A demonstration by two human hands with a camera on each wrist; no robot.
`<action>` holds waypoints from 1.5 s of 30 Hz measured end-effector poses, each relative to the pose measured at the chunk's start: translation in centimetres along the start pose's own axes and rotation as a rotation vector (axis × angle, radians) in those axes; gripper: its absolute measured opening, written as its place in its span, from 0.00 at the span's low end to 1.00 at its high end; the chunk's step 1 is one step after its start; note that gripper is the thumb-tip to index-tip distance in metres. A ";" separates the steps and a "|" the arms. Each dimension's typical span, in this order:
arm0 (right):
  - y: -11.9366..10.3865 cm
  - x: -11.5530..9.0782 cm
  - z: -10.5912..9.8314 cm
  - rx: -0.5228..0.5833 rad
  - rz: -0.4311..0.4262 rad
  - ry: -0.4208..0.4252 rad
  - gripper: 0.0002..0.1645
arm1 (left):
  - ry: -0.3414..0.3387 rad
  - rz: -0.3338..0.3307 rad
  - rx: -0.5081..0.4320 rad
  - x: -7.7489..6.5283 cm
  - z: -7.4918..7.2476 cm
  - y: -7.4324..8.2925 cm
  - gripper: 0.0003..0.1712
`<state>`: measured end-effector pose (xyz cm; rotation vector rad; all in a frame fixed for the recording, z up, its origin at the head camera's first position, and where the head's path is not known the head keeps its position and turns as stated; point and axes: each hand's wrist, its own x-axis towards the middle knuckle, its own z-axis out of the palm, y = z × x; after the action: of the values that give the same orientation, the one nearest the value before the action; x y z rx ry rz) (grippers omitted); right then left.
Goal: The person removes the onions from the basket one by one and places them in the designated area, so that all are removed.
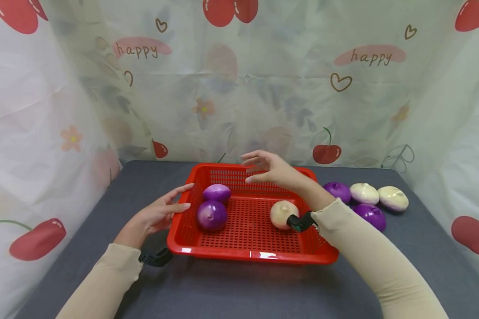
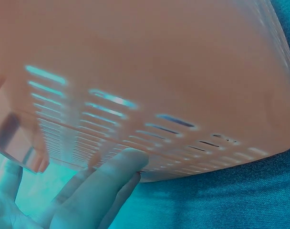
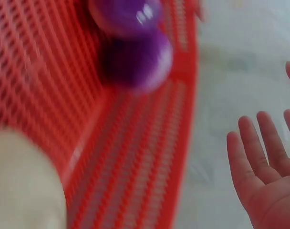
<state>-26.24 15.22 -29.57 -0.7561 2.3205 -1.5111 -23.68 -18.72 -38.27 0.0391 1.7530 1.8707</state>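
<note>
A red plastic basket (image 1: 247, 254) with slotted walls stands mid-table. My left hand (image 1: 159, 212) is at its left side, thumb and a finger at the rim; in the left wrist view other fingers (image 2: 102, 191) lie against the slotted outer wall. Over the back part of the basket hovers my right hand (image 1: 273, 170), fingers spread and nothing in them. Inside, two purple, onion-like round vegetables (image 1: 212, 215) sit at the left and one cream-coloured one (image 1: 282, 212) at the right, partly covered by the right wrist strap.
Right of the basket lie two more purple vegetables (image 1: 369, 216) and two cream ones (image 1: 393, 198), grouped on the dark grey tabletop (image 1: 223, 288). A patterned curtain (image 1: 247, 110) hangs behind the table and along both sides. A thin cord (image 1: 401, 155) loops at the back right corner.
</note>
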 end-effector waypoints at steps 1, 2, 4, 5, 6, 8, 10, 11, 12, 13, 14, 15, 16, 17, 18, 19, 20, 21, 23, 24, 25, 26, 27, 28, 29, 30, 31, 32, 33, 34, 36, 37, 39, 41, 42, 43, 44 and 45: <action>0.1 0.5 0.9 0.015 0.014 -0.035 0.35 | 0.001 0.000 0.001 0.0 0.0 0.0 0.40; 0.2 1.0 1.6 0.021 0.030 -0.074 0.35 | 0.001 -0.002 0.001 0.0 0.0 0.0 0.40; 0.6 1.8 3.0 0.010 0.067 -0.157 0.36 | 0.001 -0.003 0.001 0.1 0.0 0.0 0.40; 0.8 2.1 3.6 0.002 0.082 -0.200 0.37 | 0.001 -0.003 0.002 0.1 0.0 0.0 0.40; 1.0 2.4 4.2 -0.004 0.097 -0.242 0.38 | 0.001 -0.003 0.002 0.1 0.0 0.0 0.40; 1.5 2.9 5.1 -0.042 0.128 -0.306 0.40 | -0.001 -0.002 0.002 0.1 0.0 -0.1 0.40; 2.0 3.3 5.7 -0.071 0.160 -0.347 0.42 | -0.001 0.000 0.002 0.1 0.0 -0.1 0.40; 2.3 3.4 6.0 -0.084 0.172 -0.360 0.42 | 0.001 0.001 0.003 0.1 0.0 -0.1 0.40; 2.5 3.5 6.3 -0.092 0.188 -0.369 0.42 | 0.003 0.002 0.003 0.1 0.0 -0.1 0.40; 2.7 3.6 6.5 -0.102 0.197 -0.374 0.43 | 0.004 0.002 0.005 0.1 0.0 -0.1 0.40; 2.9 3.7 6.6 -0.107 0.201 -0.380 0.43 | 0.007 0.002 0.007 0.1 0.0 -0.1 0.40; 3.1 3.8 6.8 -0.109 0.204 -0.386 0.43 | 0.008 0.002 0.008 0.0 0.0 -0.1 0.40; 3.3 3.8 7.0 -0.105 0.204 -0.392 0.43 | 0.009 0.002 0.011 0.1 0.0 -0.1 0.40; 3.4 3.8 7.1 -0.105 0.202 -0.395 0.43 | 0.009 0.002 0.014 0.1 0.0 -0.1 0.40; 3.6 3.9 7.2 -0.098 0.202 -0.399 0.43 | 0.007 0.002 0.015 0.1 0.0 -0.1 0.40; 3.7 3.9 7.3 -0.100 0.201 -0.399 0.44 | 0.007 0.001 0.015 0.1 0.1 -0.1 0.40; 3.9 3.9 7.5 -0.096 0.203 -0.399 0.44 | 0.007 0.000 0.015 0.2 0.1 -0.1 0.40; 4.2 3.9 7.6 -0.098 0.205 -0.397 0.45 | 0.006 0.000 0.017 0.2 0.1 -0.1 0.40; 4.6 4.0 7.9 -0.101 0.202 -0.392 0.46 | 0.006 -0.003 0.018 0.2 0.1 -0.2 0.41; 4.8 4.0 8.1 -0.101 0.200 -0.389 0.46 | 0.007 -0.005 0.020 0.2 0.1 -0.2 0.40; 5.0 4.0 8.3 -0.104 0.197 -0.385 0.46 | 0.009 -0.006 0.020 0.2 0.1 -0.2 0.40; 5.3 4.0 8.4 -0.100 0.195 -0.382 0.47 | 0.007 -0.006 0.021 0.2 0.1 -0.2 0.40; 5.4 4.1 8.6 -0.099 0.189 -0.379 0.47 | 0.005 -0.006 0.022 0.2 0.1 -0.1 0.40; 5.5 4.1 8.8 -0.097 0.183 -0.378 0.47 | 0.002 -0.006 0.021 0.2 0.0 -0.1 0.40; 5.7 4.2 8.9 -0.094 0.178 -0.375 0.47 | -0.002 -0.005 0.022 0.2 0.0 -0.1 0.40; 5.8 4.3 9.1 -0.093 0.172 -0.372 0.46 | -0.005 -0.004 0.020 0.2 0.0 -0.1 0.40; 5.9 4.4 9.3 -0.093 0.165 -0.369 0.46 | -0.009 -0.002 0.016 0.2 -0.1 -0.1 0.40; 6.0 4.4 9.4 -0.092 0.158 -0.367 0.45 | -0.013 -0.001 0.013 0.1 -0.1 -0.1 0.40; 6.1 4.5 9.5 -0.095 0.149 -0.364 0.44 | -0.014 -0.001 0.009 0.1 -0.2 -0.1 0.40; 6.1 4.5 9.6 -0.098 0.142 -0.361 0.44 | -0.013 -0.003 0.004 0.1 -0.2 -0.1 0.40; 6.2 4.6 9.7 -0.102 0.135 -0.355 0.43 | -0.009 -0.005 -0.004 0.0 -0.2 -0.1 0.40; 6.2 4.6 9.7 -0.104 0.135 -0.351 0.42 | -0.013 -0.001 -0.004 0.0 -0.2 0.0 0.41; 6.2 4.5 9.7 -0.108 0.137 -0.349 0.42 | -0.008 -0.003 -0.008 0.0 -0.2 0.0 0.41; 6.2 4.5 9.6 -0.107 0.143 -0.350 0.41 | -0.006 -0.003 -0.007 0.0 -0.2 0.0 0.41; 6.2 4.5 9.6 -0.104 0.146 -0.350 0.41 | -0.006 -0.002 -0.006 0.0 -0.1 0.0 0.41; 6.2 4.4 9.5 -0.095 0.149 -0.352 0.41 | -0.008 0.000 -0.004 0.1 -0.1 0.0 0.41; 6.1 4.3 9.4 -0.086 0.154 -0.354 0.41 | -0.004 -0.002 -0.004 0.1 0.0 -0.1 0.40; 6.1 4.3 9.3 -0.078 0.158 -0.358 0.41 | -0.005 0.000 0.001 0.2 0.0 -0.1 0.40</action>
<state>-26.92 7.65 -38.76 -0.7703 2.1228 -1.1200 -23.79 -18.63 -38.42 0.0446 1.7502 1.8686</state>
